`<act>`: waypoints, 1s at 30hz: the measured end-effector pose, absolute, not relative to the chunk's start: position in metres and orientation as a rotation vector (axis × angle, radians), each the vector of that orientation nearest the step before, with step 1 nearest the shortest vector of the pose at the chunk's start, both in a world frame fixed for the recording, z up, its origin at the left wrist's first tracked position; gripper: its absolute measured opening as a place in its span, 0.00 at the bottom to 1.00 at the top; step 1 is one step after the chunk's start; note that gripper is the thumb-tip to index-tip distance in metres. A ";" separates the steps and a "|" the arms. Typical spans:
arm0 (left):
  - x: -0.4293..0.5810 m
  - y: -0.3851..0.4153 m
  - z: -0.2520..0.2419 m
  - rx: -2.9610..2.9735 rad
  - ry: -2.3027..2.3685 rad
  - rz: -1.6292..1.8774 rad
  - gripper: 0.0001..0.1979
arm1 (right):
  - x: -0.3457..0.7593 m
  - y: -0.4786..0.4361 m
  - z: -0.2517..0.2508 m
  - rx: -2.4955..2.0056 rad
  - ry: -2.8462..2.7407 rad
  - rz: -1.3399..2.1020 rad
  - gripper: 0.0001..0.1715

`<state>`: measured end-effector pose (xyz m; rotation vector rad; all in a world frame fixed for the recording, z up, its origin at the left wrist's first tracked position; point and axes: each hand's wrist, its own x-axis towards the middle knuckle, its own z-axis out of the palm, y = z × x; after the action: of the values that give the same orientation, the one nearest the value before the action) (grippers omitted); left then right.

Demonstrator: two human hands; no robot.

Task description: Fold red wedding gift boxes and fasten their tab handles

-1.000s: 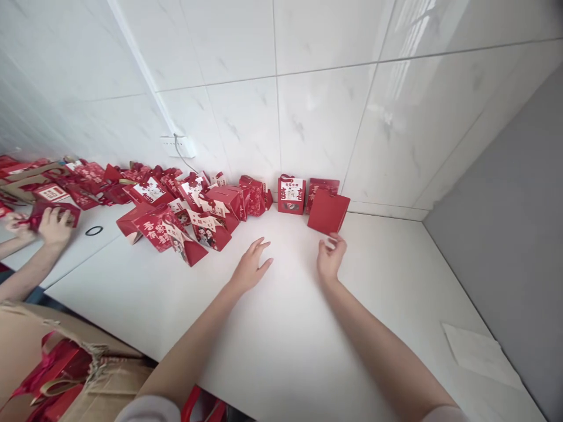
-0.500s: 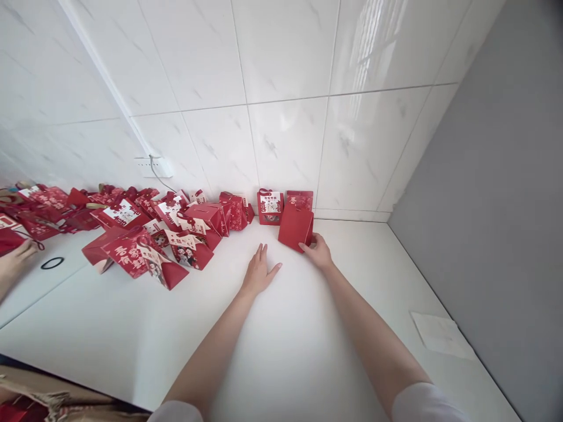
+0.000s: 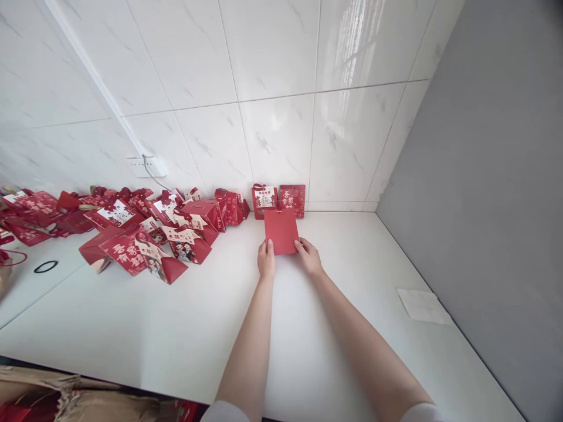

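A plain red gift box (image 3: 281, 230) is between my two hands, its smooth side facing me. My left hand (image 3: 266, 258) grips its lower left edge, thumb on the front. At the lower right edge, my right hand (image 3: 309, 255) pinches it the same way; the fingers behind the box are hidden. Just beyond, two more red boxes stand against the wall: a box with a white label and ribbon loop (image 3: 265, 199), and a patterned box with pale lettering (image 3: 293, 198), partly covered at its base.
Several red gift boxes (image 3: 127, 249) crowd the white table (image 3: 197, 328) at the left. A black ring (image 3: 46, 267) lies near another person's hand (image 3: 4, 278) at the left edge. A white sheet (image 3: 423, 306) rests by the grey partition (image 3: 475, 205). An open carton (image 3: 105, 407) sits below the table.
My left hand has come over to the box and taken hold of its left edge. The box has turned to face me squarely. The other person's hand has moved mostly out of view.
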<state>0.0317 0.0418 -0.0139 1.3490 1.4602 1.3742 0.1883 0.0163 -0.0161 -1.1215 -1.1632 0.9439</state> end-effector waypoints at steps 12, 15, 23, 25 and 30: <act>0.010 0.042 0.017 1.118 0.881 1.283 0.28 | 0.200 0.016 0.002 -0.758 -1.212 1.289 0.29; 0.010 0.040 0.021 1.065 0.882 1.290 0.29 | 0.196 0.010 0.006 -0.726 -1.249 1.356 0.31; 0.013 0.046 0.017 0.960 1.069 1.332 0.28 | 0.186 0.005 0.008 -0.782 -1.341 1.365 0.45; 0.012 0.047 0.016 0.980 1.071 1.309 0.29 | 0.186 0.007 0.003 -0.814 -1.367 1.319 0.44; 0.009 0.047 0.011 1.186 1.199 1.453 0.30 | 0.176 0.009 -0.008 -1.029 -1.485 0.837 0.42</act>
<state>0.0091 0.0469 0.0108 1.1863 1.1986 1.4528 0.1759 0.0086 -0.0080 -1.0286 -1.4847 0.8370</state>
